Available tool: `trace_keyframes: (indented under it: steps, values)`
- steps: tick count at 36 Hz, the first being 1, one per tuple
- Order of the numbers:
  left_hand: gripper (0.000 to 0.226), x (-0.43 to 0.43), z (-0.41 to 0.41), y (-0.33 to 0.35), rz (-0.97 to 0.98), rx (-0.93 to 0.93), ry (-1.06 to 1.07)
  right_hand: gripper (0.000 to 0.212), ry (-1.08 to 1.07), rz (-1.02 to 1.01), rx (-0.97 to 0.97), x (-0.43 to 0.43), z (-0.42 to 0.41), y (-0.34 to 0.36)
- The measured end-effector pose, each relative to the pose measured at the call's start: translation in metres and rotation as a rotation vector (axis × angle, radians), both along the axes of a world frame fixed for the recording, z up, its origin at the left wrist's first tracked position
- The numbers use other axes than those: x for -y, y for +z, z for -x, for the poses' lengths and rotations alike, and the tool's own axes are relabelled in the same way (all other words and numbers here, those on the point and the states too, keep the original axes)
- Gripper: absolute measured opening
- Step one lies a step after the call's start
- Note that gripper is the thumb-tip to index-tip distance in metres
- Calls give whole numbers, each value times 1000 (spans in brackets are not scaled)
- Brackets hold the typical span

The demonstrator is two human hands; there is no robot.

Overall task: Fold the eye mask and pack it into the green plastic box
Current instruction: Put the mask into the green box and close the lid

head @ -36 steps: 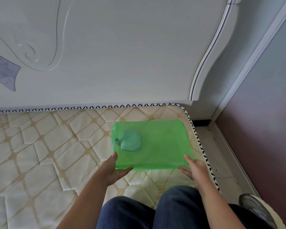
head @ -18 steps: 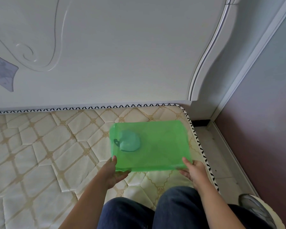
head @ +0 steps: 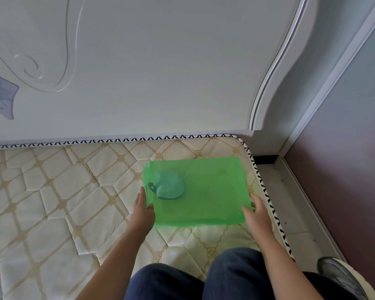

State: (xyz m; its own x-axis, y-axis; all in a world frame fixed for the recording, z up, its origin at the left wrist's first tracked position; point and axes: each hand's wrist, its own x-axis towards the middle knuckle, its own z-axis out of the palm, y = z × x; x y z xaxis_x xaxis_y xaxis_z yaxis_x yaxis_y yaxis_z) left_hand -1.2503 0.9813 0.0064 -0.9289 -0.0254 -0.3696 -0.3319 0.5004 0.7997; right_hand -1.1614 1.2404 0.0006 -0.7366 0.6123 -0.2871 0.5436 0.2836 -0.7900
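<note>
green plastic box (head: 204,191) on mattress (head: 52,202) by headboard (head: 160,72), eye mask (head: 170,188) inside, left hand (head: 142,213), right hand (head: 257,215) flanking, fingers (head: 141,194) seemingly released

headboard (head: 160,72) behind, mattress (head: 52,202) open left

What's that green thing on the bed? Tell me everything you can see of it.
The green plastic box is a flat, translucent rectangle with rounded corners, looking like thin, slightly cloudy plastic. It appears closed and lies flat on the quilted mattress, near its right edge. Through the top a folded bluish eye mask shows inside, at the left end. The left hand touches its near left corner and the right hand its near right corner, fingers fairly straight.
</note>
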Motion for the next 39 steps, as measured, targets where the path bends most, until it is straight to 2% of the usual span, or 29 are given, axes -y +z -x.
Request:
trace_keyframes:
  steps: [7,13,17,25,31,33,39]
  values:
    - [72,-3,12,-8,-10,9,-22,49,138,-266,77,-3,24,0]
    - [62,-9,20,-10,16,-30,24,45,179,-355,115,-13,42,-1]
    - [63,-8,27,-15,4,-18,41,45,183,-307,103,-19,55,0]
    - [87,-4,49,-9,-239,91,40,47,180,-137,101,-26,74,1]
    - [93,-6,61,-4,-336,147,27,46,192,8,68,-31,83,1]
    - [90,-6,62,-4,-370,140,20,47,204,58,54,-32,85,1]
    - [61,-8,57,-4,-481,143,13,52,218,145,80,-33,85,2]
